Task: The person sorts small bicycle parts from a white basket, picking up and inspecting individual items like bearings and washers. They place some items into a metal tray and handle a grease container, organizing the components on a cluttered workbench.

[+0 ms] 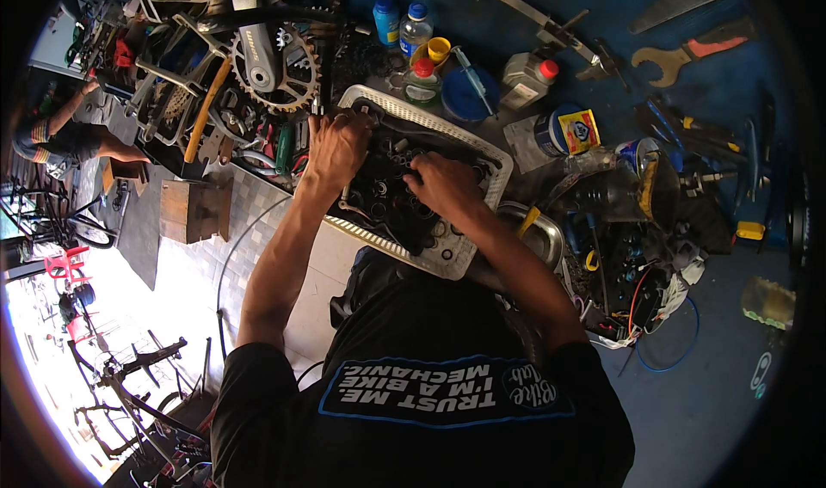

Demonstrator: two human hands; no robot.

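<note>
A white plastic basket (391,240) with a pierced rim sits in front of me, tilted in view. Inside lie a dark liner and many small dark and metal bike parts, with loose rings (445,253) at its near corner. My left hand (338,148) bends over the basket's left rim, fingers closed and their tips hidden. Just beyond those fingers stands a small shiny metal cylinder (317,101). Among the small parts in the middle, my right hand (443,183) reaches down with curled fingers. What either hand grips, if anything, I cannot make out.
Left of the basket are a crankset with a toothed chainring (280,67) and an orange handle (207,110). Bottles (416,30), a blue bowl (471,94) and a syringe (473,79) stand behind. Tools hang on the blue wall. A metal tray (542,239) lies right. Another person (64,135) sits far left.
</note>
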